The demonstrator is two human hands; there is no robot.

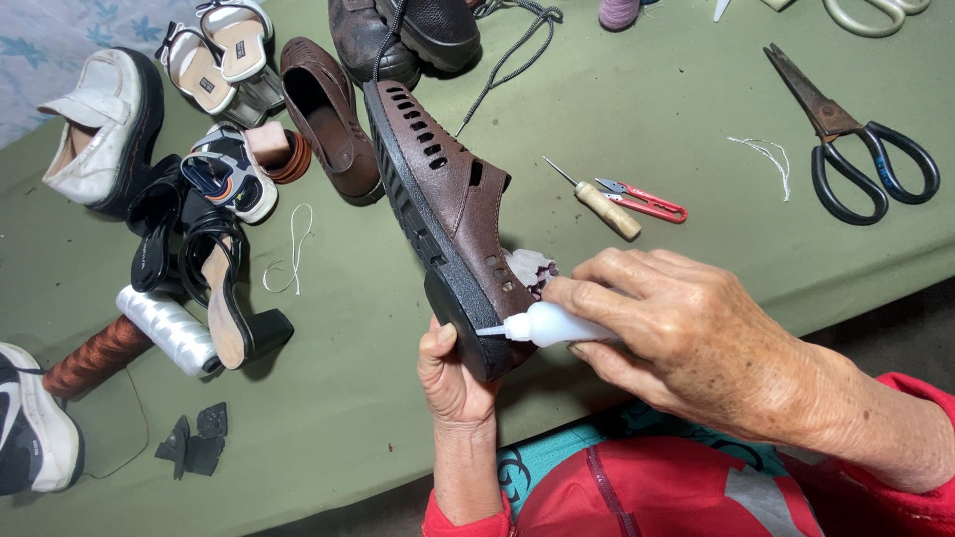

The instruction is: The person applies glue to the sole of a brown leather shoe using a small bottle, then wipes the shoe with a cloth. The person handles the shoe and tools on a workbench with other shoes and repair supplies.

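One brown perforated shoe (448, 199), centre frame: left hand (453, 373) grips its heel; right hand (676, 333) holds one white glue bottle (542, 325).

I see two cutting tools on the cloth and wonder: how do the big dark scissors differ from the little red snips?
The black-handled scissors are far larger than the red snips. The scissors have looped finger holes and dull, rusty-looking blades; the snips have none and thin red arms. The scissors lie alone, the snips beside a wooden-handled awl. Both lie flat on the green cloth.
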